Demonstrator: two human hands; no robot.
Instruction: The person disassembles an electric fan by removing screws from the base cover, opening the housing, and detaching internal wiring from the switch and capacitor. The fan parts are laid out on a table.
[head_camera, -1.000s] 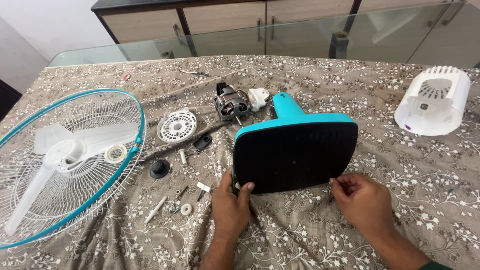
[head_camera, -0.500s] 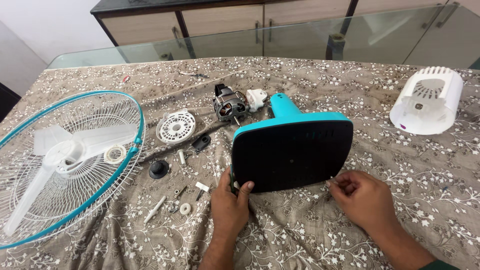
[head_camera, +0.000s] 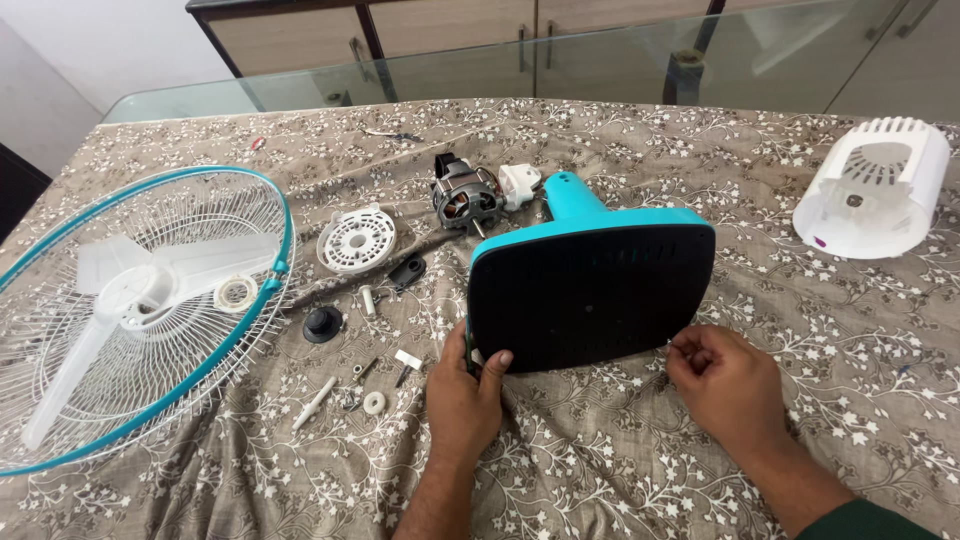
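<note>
Fan is well into teardown: base (head_camera: 590, 295) is tipped on edge near the middle of the surface (head_camera: 700, 150), dark underside toward the camera, teal neck pointing away. Left hand (head_camera: 462, 400) is clamped on the base's lower left corner, thumb over the edge, propping it up. Right hand (head_camera: 728, 385) sits at the lower right corner, fingers pinched together on something tiny; can't tell what, possibly a screw. Already off and spread out: guard (head_camera: 130, 320) with the blade (head_camera: 150, 290) lying in it at far left, motor (head_camera: 466, 196) behind the base, white motor cover (head_camera: 875, 190) far right, round white grille (head_camera: 356, 240), black knob (head_camera: 322, 324), plus small white pins and washers (head_camera: 374, 402) near the left hand. My read: the base is the last big piece not yet opened, its bottom plate looks still on. Versus a second ago: little change, same grips, both hands and base sit slightly higher in view, mostly a head shift; right hand pinch looks a bit closer to the base edge.
</note>
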